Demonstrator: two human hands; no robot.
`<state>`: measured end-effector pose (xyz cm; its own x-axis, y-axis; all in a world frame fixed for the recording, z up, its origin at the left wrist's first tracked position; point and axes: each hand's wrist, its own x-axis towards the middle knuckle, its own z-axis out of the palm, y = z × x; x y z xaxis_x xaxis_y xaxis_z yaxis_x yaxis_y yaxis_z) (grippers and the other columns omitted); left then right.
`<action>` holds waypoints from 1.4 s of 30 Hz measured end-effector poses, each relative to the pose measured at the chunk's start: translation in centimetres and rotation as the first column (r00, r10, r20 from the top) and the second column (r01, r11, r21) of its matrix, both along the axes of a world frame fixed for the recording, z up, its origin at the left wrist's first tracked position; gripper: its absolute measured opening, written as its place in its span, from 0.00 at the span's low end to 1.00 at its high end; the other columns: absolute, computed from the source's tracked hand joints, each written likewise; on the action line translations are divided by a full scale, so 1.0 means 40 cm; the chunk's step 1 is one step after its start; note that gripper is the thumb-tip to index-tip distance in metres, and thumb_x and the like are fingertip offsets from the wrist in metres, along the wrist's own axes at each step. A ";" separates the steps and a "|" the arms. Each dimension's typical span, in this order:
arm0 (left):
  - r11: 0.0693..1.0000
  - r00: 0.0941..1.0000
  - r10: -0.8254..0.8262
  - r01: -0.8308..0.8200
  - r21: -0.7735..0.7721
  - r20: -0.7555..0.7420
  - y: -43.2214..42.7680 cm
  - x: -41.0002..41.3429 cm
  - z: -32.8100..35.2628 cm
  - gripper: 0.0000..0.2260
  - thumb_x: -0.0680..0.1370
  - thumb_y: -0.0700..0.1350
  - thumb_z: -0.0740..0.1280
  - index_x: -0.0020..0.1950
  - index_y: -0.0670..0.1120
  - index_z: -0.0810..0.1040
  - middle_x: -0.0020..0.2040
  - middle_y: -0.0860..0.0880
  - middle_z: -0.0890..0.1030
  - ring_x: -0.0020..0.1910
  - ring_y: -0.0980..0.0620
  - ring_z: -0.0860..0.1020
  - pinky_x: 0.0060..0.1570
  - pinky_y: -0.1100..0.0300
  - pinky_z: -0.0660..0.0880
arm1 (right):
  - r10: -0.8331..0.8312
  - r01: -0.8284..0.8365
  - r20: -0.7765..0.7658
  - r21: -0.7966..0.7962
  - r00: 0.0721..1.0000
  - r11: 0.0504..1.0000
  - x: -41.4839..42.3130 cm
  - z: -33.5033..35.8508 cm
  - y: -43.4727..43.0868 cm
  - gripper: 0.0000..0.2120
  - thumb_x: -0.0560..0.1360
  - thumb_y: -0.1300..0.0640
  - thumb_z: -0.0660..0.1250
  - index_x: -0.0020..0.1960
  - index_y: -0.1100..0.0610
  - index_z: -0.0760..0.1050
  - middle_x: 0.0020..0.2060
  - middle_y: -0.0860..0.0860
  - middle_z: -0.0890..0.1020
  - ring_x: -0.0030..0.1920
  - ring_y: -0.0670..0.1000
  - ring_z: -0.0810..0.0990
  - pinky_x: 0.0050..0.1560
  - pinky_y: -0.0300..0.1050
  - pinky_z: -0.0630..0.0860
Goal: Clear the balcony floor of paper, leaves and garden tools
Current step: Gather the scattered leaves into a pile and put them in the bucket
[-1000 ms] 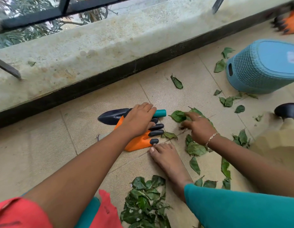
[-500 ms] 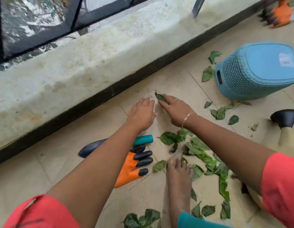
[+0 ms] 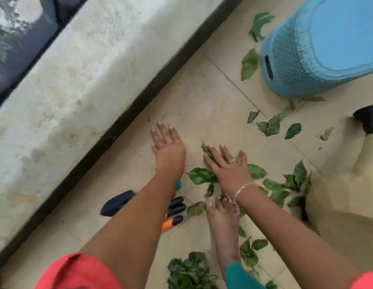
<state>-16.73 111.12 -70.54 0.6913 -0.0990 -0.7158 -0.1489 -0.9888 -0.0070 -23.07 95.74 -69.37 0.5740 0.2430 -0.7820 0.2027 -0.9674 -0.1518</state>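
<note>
The right hand [image 3: 228, 167] lies flat at frame centre, fingers straight, fingertips pressing a leaf [image 3: 205, 148] whose long axis runs along them. The left hand [image 3: 167, 142], flat and empty on the floor [image 3: 202, 101], sits farther left.

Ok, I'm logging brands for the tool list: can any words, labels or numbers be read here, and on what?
None: no text can be read in this view.
The basket, the glove and the trowel show no label, brand or number.
</note>
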 end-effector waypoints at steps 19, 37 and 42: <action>0.996 0.998 0.015 -0.020 -0.085 -0.064 -0.001 0.033 0.016 0.55 0.66 0.47 0.76 0.73 0.32 0.37 0.71 0.26 0.36 0.71 0.25 0.42 0.69 0.36 0.56 | 0.048 -0.057 -0.107 -0.079 0.993 0.995 0.027 0.016 -0.030 0.44 0.76 0.61 0.62 0.74 0.43 0.32 0.72 0.45 0.28 0.74 0.52 0.33 0.68 0.70 0.51; 0.975 0.962 -0.213 0.221 -0.029 0.169 0.043 0.029 -0.009 0.53 0.64 0.61 0.74 0.74 0.32 0.51 0.73 0.29 0.50 0.71 0.31 0.60 0.68 0.42 0.63 | -0.128 0.124 0.152 0.038 0.980 0.992 -0.005 -0.010 -0.011 0.37 0.75 0.70 0.58 0.75 0.43 0.49 0.76 0.43 0.42 0.76 0.51 0.42 0.69 0.64 0.59; 0.968 0.947 -0.246 0.250 0.002 0.206 0.054 -0.012 0.004 0.50 0.70 0.59 0.71 0.75 0.33 0.45 0.74 0.29 0.47 0.74 0.32 0.51 0.72 0.45 0.55 | -0.163 0.180 0.257 -0.041 0.952 0.983 -0.181 0.000 -0.012 0.31 0.77 0.64 0.56 0.75 0.47 0.51 0.76 0.46 0.46 0.76 0.52 0.48 0.67 0.61 0.60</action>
<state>-17.21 113.27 -70.37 0.7731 -0.3009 -0.5584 -0.3873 -0.9211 -0.0398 -30.31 95.27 -69.36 0.7829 0.0781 -0.6172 0.0567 -0.9969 -0.0542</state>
